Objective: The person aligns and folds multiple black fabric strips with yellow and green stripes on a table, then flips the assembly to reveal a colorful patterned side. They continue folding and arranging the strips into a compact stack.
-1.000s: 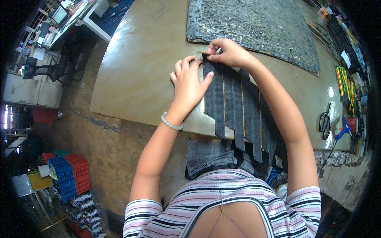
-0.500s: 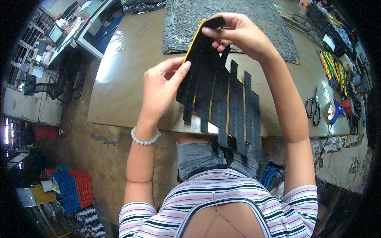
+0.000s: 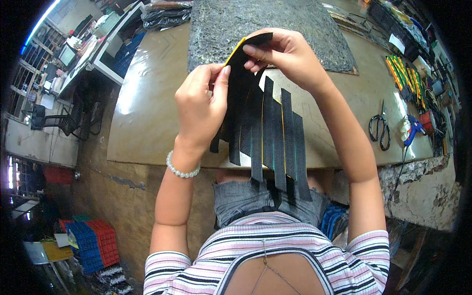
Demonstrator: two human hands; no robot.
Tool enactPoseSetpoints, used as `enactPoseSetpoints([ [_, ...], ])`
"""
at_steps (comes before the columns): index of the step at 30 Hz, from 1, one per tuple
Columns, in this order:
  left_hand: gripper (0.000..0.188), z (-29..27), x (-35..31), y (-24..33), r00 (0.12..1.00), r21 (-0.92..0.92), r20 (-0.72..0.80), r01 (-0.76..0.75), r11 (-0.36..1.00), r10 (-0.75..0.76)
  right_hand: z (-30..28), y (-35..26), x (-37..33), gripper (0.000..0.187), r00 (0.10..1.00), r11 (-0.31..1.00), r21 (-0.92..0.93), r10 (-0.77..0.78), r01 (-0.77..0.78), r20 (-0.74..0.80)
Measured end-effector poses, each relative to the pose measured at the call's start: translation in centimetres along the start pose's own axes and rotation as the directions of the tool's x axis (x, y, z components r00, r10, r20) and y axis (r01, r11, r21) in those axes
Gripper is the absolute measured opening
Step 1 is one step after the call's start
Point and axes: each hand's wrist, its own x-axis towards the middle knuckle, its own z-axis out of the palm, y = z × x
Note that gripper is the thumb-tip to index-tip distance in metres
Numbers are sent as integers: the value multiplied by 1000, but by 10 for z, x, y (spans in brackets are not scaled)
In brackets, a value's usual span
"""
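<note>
A piece of joined black webbing straps (image 3: 275, 128) hangs between my hands, with thin yellow and green lines between some straps and loose strap ends at its lower side. My left hand (image 3: 201, 96) pinches its upper left edge between thumb and fingers, beside a yellow strip (image 3: 235, 51). At the top, my right hand (image 3: 280, 51) grips a bent-over black strap end (image 3: 259, 38). The lower strap ends dangle past the table's near edge, over my lap. The fingers partly hide the upper corner.
A rough grey board (image 3: 275, 19) lies on the brown-covered table (image 3: 147, 118). To the right are scissors (image 3: 380, 129), a blue glue gun (image 3: 414, 129) with a cord, and a bundle of yellow, green and black straps (image 3: 405, 81). Folded red and blue items (image 3: 93, 243) are piled at lower left.
Both hands have shifted slightly, the right one down and left with the strap end. The hanging straps have swung left and show more sharply. The whole view has moved a little.
</note>
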Motion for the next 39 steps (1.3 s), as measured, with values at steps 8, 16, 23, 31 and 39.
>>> enactPoseSetpoints([
  [8, 22, -9, -17, -28, 855, -120, 334, 456, 882, -397, -26, -5, 1, 35, 994, 993, -93, 69, -77, -81],
  [16, 27, -75, 95, -2, 994, -77, -13, -110, 991, 110, -59, -71, 60, 33, 951, 944, 120, -307, 308, -25],
  [23, 29, -29, 3, 33, 850, 341, 144, -524, 781, 507, -74, -24, -88, 39, 978, 984, 159, -45, 79, -206],
  [31, 46, 49, -132, 14, 748, 143, 663, -167, 976, 31, -52, 9, -265, 24, 538, 743, -135, 334, -655, -774],
  [39, 25, 78, -94, 10, 738, -125, 648, -143, 982, 190, 18, 21, -234, 21, 630, 612, -442, 121, -656, -767],
])
